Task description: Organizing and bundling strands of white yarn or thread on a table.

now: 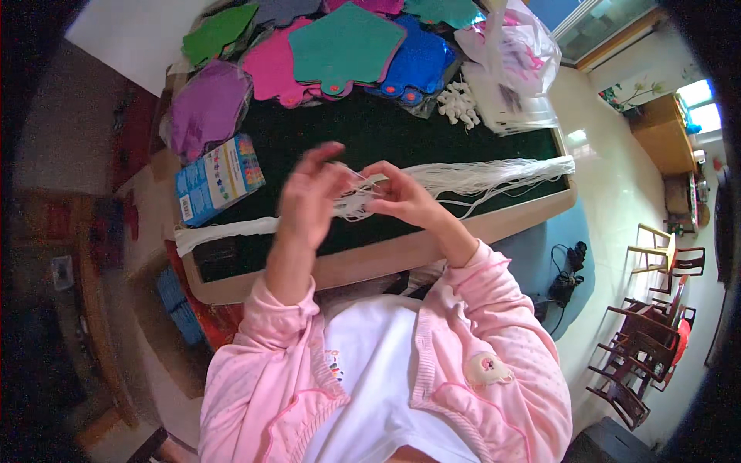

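Observation:
A long bundle of white cord [478,176] stretches across the dark green tabletop, its strands loosening into tangles in the middle. Above those tangles my right hand [409,199] pinches a thin white strand between thumb and fingers. My left hand [309,202] is raised just to the left, with its fingers smeared by motion. A short length of strand shows between the two hands, but whether the left fingers grip it cannot be made out. To the left of that hand, the bundle's bound end [231,231] lies near the table's front edge.
Bagged felt pieces in purple [208,108], pink [270,65], teal [347,42] and blue [417,58] line the table's far side. A blue box [220,181] stands left; a small white cord bunch [458,106] and a plastic bag [517,54] lie far right. The table has a raised beige rim [509,220].

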Available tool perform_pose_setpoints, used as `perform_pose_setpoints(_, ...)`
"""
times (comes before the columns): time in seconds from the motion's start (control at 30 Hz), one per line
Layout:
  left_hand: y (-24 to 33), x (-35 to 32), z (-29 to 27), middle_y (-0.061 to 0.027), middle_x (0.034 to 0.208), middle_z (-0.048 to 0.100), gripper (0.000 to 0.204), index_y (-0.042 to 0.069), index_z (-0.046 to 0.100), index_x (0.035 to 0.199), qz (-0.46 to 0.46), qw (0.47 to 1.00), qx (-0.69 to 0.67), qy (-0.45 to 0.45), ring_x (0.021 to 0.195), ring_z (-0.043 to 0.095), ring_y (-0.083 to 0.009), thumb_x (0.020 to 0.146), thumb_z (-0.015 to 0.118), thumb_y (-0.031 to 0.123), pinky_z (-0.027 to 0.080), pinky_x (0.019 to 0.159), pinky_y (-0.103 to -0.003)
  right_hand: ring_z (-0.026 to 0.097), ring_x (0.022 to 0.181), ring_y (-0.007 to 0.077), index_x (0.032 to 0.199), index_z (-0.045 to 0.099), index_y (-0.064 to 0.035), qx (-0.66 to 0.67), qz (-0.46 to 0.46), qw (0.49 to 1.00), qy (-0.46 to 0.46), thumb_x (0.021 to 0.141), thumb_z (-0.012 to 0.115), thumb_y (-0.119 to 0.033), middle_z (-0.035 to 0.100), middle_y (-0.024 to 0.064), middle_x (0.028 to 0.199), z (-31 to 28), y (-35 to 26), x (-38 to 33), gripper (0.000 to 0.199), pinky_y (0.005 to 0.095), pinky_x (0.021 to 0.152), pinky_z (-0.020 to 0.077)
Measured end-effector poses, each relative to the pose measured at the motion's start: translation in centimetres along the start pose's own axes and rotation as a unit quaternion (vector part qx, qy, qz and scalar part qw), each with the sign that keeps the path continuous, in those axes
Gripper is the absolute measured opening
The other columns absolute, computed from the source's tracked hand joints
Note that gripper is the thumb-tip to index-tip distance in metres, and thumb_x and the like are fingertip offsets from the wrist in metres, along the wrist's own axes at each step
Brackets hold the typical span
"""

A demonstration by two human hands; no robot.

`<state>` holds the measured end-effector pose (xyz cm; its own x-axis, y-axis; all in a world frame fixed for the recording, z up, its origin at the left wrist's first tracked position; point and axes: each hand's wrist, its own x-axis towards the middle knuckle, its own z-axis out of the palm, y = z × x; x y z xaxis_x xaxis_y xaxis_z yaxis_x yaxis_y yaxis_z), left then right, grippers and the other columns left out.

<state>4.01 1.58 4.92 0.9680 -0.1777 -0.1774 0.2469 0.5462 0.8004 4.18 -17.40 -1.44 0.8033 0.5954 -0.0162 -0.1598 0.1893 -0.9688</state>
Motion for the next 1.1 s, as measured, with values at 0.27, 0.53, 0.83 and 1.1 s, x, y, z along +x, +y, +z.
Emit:
perform_pose_setpoints(0.27,19.8,-7.6,-10.0,-0.0148,0.096,0.056,0.032,0.002,0.048,0.121,0.405,0.907,-0.109,0.03,0.094,0.052,-0.0257,0.09,0.043,0.006,0.034,0.098,-0.042,0.052,0.074,0.0017,0.101,0.045,-0.0048,-0.067,0.029,0.996,0.057,0.08,0.064,-0.001,0.057,-0.001,0.077,-0.2,0.5,0.1,0.028,0.0144,0.064,0.0411)
perform_pose_setpoints(0.53,8.9,-5.9,1.3,-0.0089,0.085,0.066,0.012,0.004,0.063,0.095,0.272,0.916,0.283,0.082,0.072,0.064,-0.018,0.084,0.06,0.008,0.051,0.07,-0.029,0.055,0.101,0.0206,0.123,0.045,-0.0035,-0.583,-0.063,0.795,0.152,0.07,0.071,-0.005,0.059,0.0093,0.104,1.9,-6.4,-3.9,0.06,0.0334,0.085,0.0434)
perform_pose_setpoints(0.83,4.8,-3.5,2.7,-0.0088,0.097,0.065,0.02,0.002,0.061,0.104,0.219,0.957,0.172,0.08,0.081,0.063,-0.0145,0.084,0.059,0.003,0.048,0.076,-0.024,0.035,0.052,-0.0014,0.106,0.057,-0.0044,-0.072,-0.061,0.98,0.174,0.088,0.056,-0.011,0.049,-0.0073,0.067,5.1,-9.0,-4.5,0.02,0.0157,0.045,0.0253)
perform_pose_setpoints(1.1,2.4,-3.4,-0.2,0.0013,0.079,0.057,0.048,0.005,0.052,0.121,0.059,0.917,0.389,-0.069,0.061,0.046,-0.0038,0.076,0.069,0.005,0.039,0.054,-0.018,0.058,0.065,0.0162,0.087,0.059,0.0011,-0.369,-0.129,0.914,0.108,0.083,0.055,0.001,0.061,0.009,0.074,4.5,-10.4,-4.3,0.006,0.0252,0.059,0.0444)
